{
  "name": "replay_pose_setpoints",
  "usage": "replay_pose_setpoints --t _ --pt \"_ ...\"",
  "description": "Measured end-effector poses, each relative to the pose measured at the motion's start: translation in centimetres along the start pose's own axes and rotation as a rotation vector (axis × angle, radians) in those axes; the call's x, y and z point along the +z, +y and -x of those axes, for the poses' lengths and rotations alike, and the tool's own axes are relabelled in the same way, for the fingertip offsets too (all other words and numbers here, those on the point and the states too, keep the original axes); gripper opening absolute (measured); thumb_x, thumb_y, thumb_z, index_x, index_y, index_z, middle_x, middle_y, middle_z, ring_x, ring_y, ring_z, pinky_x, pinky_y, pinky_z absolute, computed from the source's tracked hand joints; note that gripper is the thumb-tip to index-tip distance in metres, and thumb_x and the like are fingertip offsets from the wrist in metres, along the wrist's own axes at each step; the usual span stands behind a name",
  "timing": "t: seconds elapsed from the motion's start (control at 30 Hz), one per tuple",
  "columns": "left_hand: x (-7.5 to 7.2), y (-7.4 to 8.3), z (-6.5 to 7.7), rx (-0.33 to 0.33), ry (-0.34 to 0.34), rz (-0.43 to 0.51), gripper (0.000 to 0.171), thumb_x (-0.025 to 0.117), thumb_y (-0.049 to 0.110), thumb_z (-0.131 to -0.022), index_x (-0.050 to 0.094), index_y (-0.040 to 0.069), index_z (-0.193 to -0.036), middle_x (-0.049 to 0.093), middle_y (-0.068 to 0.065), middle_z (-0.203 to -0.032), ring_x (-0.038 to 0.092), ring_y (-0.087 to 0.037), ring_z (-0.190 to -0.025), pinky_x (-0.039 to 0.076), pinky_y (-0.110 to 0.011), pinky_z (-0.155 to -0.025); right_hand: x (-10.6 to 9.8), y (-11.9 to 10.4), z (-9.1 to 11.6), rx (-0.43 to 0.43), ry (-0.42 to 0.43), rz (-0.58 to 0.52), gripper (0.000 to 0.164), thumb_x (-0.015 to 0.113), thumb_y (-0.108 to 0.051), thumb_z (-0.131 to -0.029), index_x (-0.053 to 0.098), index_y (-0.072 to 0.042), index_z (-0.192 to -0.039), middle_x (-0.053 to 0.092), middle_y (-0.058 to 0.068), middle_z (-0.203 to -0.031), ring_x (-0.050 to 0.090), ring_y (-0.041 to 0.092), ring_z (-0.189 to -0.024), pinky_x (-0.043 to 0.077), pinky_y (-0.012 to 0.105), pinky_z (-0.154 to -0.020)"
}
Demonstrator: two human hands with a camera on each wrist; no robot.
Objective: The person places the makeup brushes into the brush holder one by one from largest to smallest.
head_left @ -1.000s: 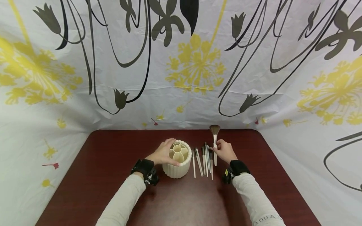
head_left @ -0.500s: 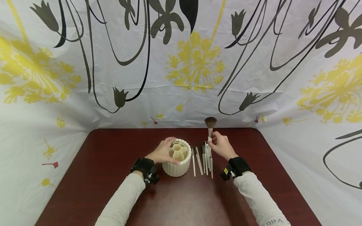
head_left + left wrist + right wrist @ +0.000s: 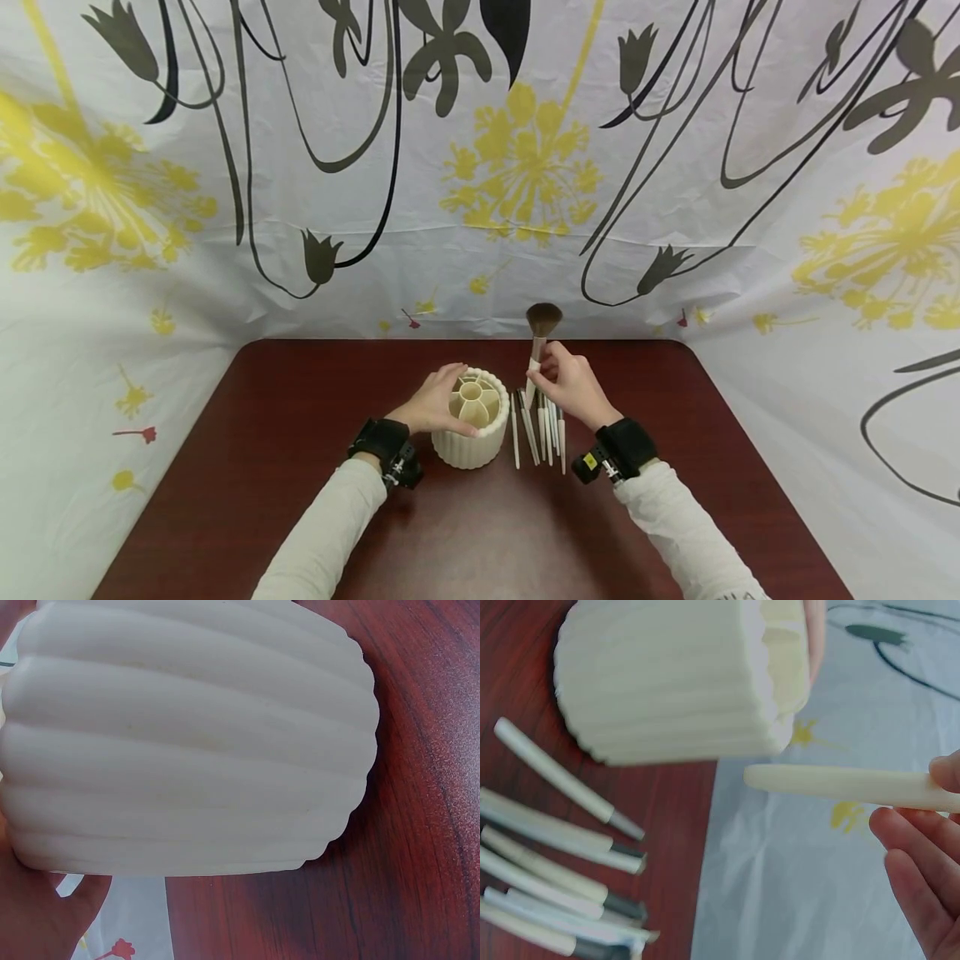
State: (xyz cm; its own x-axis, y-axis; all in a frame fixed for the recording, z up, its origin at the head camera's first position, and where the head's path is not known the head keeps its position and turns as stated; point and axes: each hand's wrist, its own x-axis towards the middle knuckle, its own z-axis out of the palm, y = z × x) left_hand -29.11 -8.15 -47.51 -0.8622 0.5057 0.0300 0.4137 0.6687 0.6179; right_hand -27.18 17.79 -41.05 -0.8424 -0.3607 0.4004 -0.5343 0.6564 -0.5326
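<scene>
A cream ribbed brush holder (image 3: 468,448) with a round centre slot and several compartments around it stands upright on the table. My left hand (image 3: 431,406) grips it round the rim from the left, thumb at the near side. My right hand (image 3: 572,385) pinches a large makeup brush (image 3: 543,320) by its pale handle, bristles up, to the right of the holder. In the right wrist view the tip of the brush handle (image 3: 817,780) points toward the holder's wall (image 3: 660,682), apart from it. Several smaller makeup brushes (image 3: 542,429) lie side by side below the right hand.
The dark red wooden table (image 3: 315,400) ends at its back edge against a white patterned sheet (image 3: 375,292). The row of small brushes lies close beside the holder's right side.
My right hand has lifted the large makeup brush and carried it left, over the row of smaller brushes toward the holder. The left hand stays on the holder.
</scene>
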Motion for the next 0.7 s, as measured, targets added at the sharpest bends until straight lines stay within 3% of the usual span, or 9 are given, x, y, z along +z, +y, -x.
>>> replay_pose_setpoints --t 0.27,0.5,0.7 --pt "0.1 0.4 0.2 0.011 0.005 0.013 0.114 0.080 0.051 -0.055 0.022 0.009 -0.144 0.021 -0.011 -0.147 0.023 -0.030 -0.131 0.028 -0.046 -0.102 0.3 -1.9 -0.1 -0.085 0.018 -0.065 0.026 0.063 -0.011 -0.085 0.049 -0.005 -0.106 0.065 0.008 -0.087 0.064 0.018 -0.077 0.051 0.027 -0.065" --pt "0.1 0.3 0.4 0.058 0.057 -0.002 0.115 0.076 0.060 -0.055 0.026 0.002 -0.141 0.026 -0.016 -0.143 0.027 -0.034 -0.127 0.030 -0.048 -0.099 1.1 -2.1 -0.5 -0.167 0.040 -0.084 0.025 0.064 -0.004 -0.082 0.049 -0.003 -0.102 0.065 0.007 -0.083 0.064 0.016 -0.072 0.052 0.030 -0.063" --pt "-0.1 0.3 0.4 0.022 0.039 0.021 0.113 0.080 0.050 -0.055 0.024 0.006 -0.142 0.024 -0.013 -0.145 0.025 -0.032 -0.130 0.029 -0.048 -0.101 1.6 -2.3 -0.6 -0.190 0.055 -0.084 0.024 0.065 -0.003 -0.081 0.049 -0.004 -0.099 0.065 0.007 -0.081 0.064 0.015 -0.071 0.051 0.025 -0.061"
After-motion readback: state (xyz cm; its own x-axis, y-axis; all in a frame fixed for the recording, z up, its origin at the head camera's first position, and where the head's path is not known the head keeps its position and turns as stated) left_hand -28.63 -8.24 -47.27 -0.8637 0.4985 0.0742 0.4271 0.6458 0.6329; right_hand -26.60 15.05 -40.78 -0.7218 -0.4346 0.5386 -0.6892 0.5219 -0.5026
